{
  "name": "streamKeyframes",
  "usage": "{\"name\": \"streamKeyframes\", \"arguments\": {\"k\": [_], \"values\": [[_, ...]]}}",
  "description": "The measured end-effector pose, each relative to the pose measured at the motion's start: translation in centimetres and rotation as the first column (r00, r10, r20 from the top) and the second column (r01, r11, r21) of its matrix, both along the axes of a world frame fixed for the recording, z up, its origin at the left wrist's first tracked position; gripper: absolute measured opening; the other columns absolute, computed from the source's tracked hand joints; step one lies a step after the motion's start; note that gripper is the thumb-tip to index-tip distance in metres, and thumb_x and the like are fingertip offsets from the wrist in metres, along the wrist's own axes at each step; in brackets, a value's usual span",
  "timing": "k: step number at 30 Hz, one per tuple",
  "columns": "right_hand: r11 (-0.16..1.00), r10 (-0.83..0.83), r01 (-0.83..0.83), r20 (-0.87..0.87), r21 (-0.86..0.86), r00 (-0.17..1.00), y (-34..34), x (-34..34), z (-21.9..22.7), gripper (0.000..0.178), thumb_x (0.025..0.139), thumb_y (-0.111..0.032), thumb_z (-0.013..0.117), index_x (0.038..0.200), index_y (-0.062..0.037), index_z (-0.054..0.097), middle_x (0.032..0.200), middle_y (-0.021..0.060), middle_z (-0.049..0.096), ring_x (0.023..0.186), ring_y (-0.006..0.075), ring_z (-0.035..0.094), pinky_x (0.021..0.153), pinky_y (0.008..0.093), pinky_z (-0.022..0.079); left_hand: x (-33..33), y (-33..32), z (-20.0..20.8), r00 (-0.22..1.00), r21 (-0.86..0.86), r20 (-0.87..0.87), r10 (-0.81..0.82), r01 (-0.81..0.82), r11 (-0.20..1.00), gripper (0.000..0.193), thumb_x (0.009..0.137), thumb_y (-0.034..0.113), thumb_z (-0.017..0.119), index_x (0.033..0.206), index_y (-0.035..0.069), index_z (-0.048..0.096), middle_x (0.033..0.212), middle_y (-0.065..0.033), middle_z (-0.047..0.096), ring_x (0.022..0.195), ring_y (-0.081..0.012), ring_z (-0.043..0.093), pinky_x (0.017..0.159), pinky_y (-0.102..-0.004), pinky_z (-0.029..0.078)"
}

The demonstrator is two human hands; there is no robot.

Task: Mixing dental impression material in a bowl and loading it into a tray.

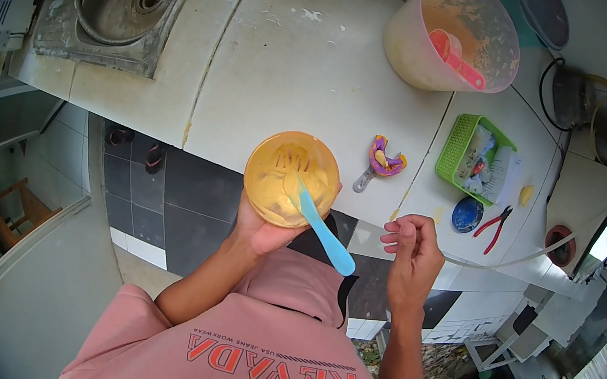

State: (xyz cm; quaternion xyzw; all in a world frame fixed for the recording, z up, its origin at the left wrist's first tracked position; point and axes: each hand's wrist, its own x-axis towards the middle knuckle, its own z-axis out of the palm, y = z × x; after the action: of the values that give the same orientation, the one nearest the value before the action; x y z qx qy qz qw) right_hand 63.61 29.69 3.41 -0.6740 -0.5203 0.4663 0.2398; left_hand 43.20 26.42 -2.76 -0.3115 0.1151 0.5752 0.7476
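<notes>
My left hand [262,234] holds an orange bowl [255,152] from below, in front of the counter's edge. Pale yellow paste [273,185] coats the bowl's inside. A light blue spatula [327,239] leans in the bowl, its blade in the paste and its thick handle sticking out over the rim. My right hand [414,255] is raised to the right of the bowl with loosely bent fingers and nothing visible in them. Beyond it on the counter lies a dental impression tray [362,180] with purple and yellow material in its curved end.
On the tiled counter [290,70] stand a translucent bucket [411,49] with a pink scoop [463,68] and a green basket [450,153] of packets. A blue round lid [467,215] and red-handled pliers [492,229] lie nearby. A metal sink [100,53] is at far left.
</notes>
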Motion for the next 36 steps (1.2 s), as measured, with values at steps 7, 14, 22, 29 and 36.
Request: {"name": "streamKeyframes", "arguments": {"k": [7,14,22,29,36], "values": [[0.97,-0.21,0.128,0.445,0.208,0.871,0.6,-5.3,-8.7,0.029,0.081,-0.023,0.071,0.092,-0.0005,0.057,0.08,0.0088,0.06,0.059,0.0182,0.057,0.058,0.0336,0.046,-4.0,4.5,-2.3,0.977,-0.091,0.066,-0.205,0.21,0.973,0.059,0.091,0.045,0.046,0.137,0.009,0.039,0.132,-0.0203,0.044,0.12,-0.0344,0.046,0.095,-0.0484,0.043],[0.92,-0.378,0.269,0.466,0.285,0.8,-2.3,-7.0,-9.6,0.025,0.079,-0.02,0.072,0.091,-0.0012,0.059,0.083,0.0094,0.058,0.063,0.0212,0.056,0.06,0.0353,0.046,-6.1,4.6,-2.1,0.944,-0.092,-0.086,-0.318,0.31,0.946,0.057,0.094,0.044,0.042,0.137,0.007,0.038,0.132,-0.0207,0.046,0.122,-0.0387,0.045,0.103,-0.0504,0.039],[0.72,-0.688,0.69,-0.058,0.067,0.724,-7.2,-7.6,-11.3,0.024,0.08,-0.011,0.073,0.091,0.0016,0.056,0.085,0.0076,0.058,0.063,0.012,0.06,0.056,0.0241,0.05,-9.8,-3.7,-2.9,0.693,-0.43,-0.218,-0.687,0.564,0.705,0.049,0.095,0.04,0.036,0.125,0.002,0.047,0.128,-0.018,0.05,0.118,-0.03,0.051,0.102,-0.047,0.039],[0.757,-0.648,0.568,-0.491,-0.325,0.582,-8.6,-6.4,-12.6,0.024,0.094,-0.02,0.057,0.101,0.0034,0.06,0.077,0.0068,0.063,0.061,0.0084,0.057,0.057,0.0221,0.05,-10.0,-2.1,-5.9,0.538,-0.725,-0.654,-0.532,-0.246,0.643,0.057,0.09,0.051,0.034,0.127,0.008,0.042,0.129,-0.0123,0.046,0.117,-0.0268,0.047,0.102,-0.0518,0.029],[0.82,-0.559,0.529,-0.508,-0.22,0.656,-9.1,-5.3,-14.5,0.028,0.096,-0.023,0.053,0.095,0.0033,0.064,0.071,0.0052,0.063,0.059,0.0068,0.055,0.056,0.0209,0.047,-6.3,2.1,-5.7,0.528,-0.672,-0.714,-0.461,-0.331,0.662,0.069,0.086,0.065,0.019,0.127,0.019,0.05,0.125,-0.0035,0.054,0.113,-0.023,0.048,0.101,-0.0521,0.027]]}}
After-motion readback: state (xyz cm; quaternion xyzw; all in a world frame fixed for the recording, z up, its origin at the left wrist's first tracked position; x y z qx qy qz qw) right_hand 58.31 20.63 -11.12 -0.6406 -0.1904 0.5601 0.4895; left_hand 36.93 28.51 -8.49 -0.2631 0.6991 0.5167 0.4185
